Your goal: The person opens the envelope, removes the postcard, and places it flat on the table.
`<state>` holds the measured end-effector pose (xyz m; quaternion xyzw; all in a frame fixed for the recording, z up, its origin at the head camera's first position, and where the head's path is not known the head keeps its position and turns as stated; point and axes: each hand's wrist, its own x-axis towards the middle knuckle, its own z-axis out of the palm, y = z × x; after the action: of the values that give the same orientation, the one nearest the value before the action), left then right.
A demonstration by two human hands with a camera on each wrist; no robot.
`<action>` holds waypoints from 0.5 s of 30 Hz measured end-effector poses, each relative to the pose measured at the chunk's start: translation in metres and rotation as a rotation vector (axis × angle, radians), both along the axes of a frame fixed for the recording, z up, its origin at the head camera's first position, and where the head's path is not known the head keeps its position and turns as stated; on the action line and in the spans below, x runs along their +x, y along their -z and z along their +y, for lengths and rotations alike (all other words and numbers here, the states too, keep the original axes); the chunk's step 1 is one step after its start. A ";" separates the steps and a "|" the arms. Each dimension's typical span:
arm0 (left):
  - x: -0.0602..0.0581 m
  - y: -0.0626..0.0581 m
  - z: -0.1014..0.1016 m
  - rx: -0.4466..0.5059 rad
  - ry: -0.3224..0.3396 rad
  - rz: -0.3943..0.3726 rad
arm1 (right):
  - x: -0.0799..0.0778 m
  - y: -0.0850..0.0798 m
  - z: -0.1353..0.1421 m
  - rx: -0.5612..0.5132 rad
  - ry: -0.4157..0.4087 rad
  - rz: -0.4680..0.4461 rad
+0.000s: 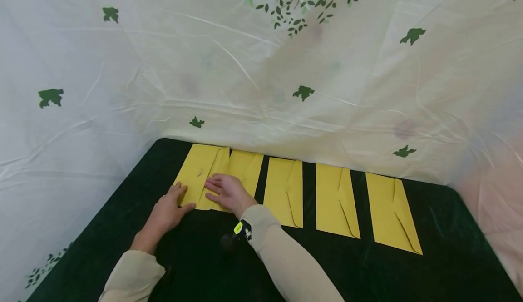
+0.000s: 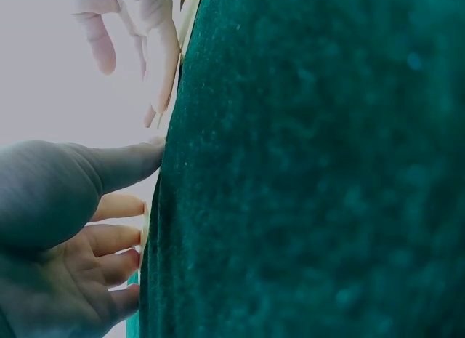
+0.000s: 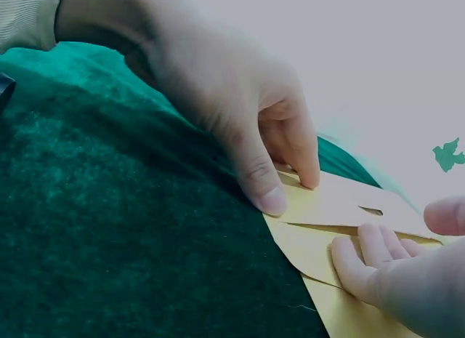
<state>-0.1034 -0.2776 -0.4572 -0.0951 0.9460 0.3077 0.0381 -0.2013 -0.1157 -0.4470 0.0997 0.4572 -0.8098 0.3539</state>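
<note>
A yellow paper envelope (image 1: 198, 168) with a small curved slit lies at the far left of a row, its flap (image 1: 220, 161) along the right side. My left hand (image 1: 165, 213) rests at its near left corner, thumb and fingers spread and touching the paper. Over the flap side is my right hand (image 1: 230, 193), fingers extended and fingertips right at the flap edge. In the right wrist view, the left thumb (image 3: 272, 200) presses the envelope's corner. A second yellow envelope (image 1: 249, 163) lies beside the first, partly hidden by my right hand.
Three more yellow envelopes, among them the rightmost envelope (image 1: 386, 211), lie spaced out to the right. They all rest on a dark green velvet-covered table (image 1: 445, 238). A white curtain (image 1: 347, 66) with green bird and leaf prints hangs behind and around it.
</note>
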 end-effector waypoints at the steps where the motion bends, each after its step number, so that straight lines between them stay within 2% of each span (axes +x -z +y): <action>1: 0.000 0.000 0.000 -0.001 0.000 -0.001 | -0.001 0.000 0.000 0.002 -0.003 -0.001; 7: 0.000 0.000 0.000 -0.010 -0.006 -0.005 | -0.004 -0.003 -0.002 0.017 -0.031 0.011; 15: -0.001 -0.001 0.002 0.006 -0.022 -0.019 | -0.003 -0.003 -0.008 0.096 -0.056 0.084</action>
<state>-0.1044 -0.2755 -0.4563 -0.1084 0.9435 0.3100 0.0439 -0.2048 -0.1236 -0.4442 0.0699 0.5125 -0.7802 0.3517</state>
